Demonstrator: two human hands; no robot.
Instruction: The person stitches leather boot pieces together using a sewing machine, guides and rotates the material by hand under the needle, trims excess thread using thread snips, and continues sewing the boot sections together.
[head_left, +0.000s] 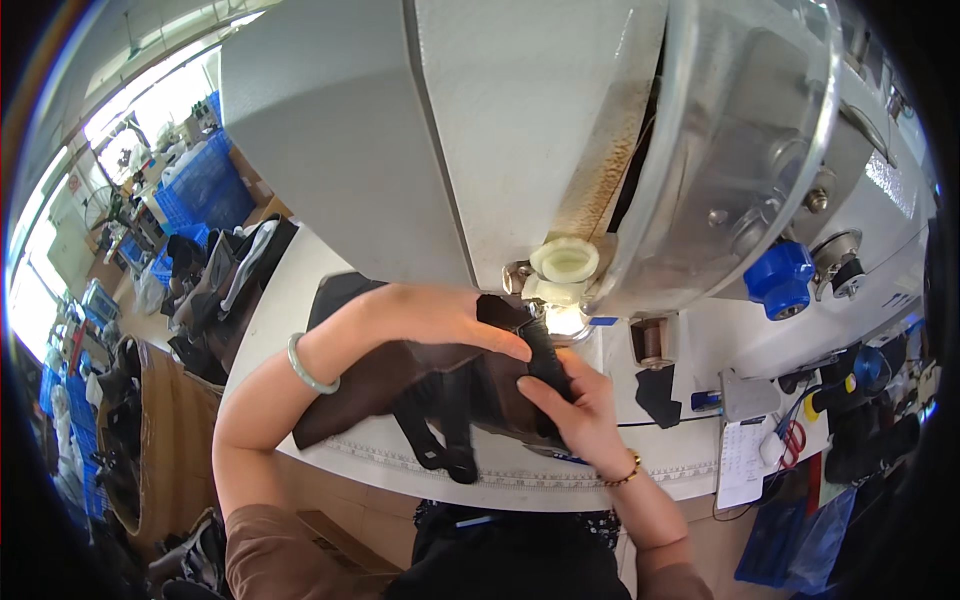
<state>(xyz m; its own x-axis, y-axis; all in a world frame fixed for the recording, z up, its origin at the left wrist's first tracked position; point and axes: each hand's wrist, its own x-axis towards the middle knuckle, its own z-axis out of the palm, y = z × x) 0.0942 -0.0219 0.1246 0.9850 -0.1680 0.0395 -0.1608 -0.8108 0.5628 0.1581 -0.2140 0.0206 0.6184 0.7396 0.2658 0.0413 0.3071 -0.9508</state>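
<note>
Dark brown, leather-like pieces [365, 390] lie on the white sewing machine table, under the front of the large sewing machine [330, 130]. My left hand [440, 318] is closed on their far edge close to the lit needle area, its thumb pointing right. From the right, my right hand [578, 408] grips a narrow black folded edge [543, 355] of the same work, thumb on top. Black straps [457, 440] with rounded ends hang toward the table's front edge. The needle itself is hidden behind the machine's parts and my hands.
A ruler strip [390, 462] runs along the table's curved front edge. At right are a thread spool [652, 343], a dark scrap [658, 398], a paper sheet [742, 460] and red scissors [794, 440]. Left of the table stand a cardboard box [175, 430] and blue crates [207, 185].
</note>
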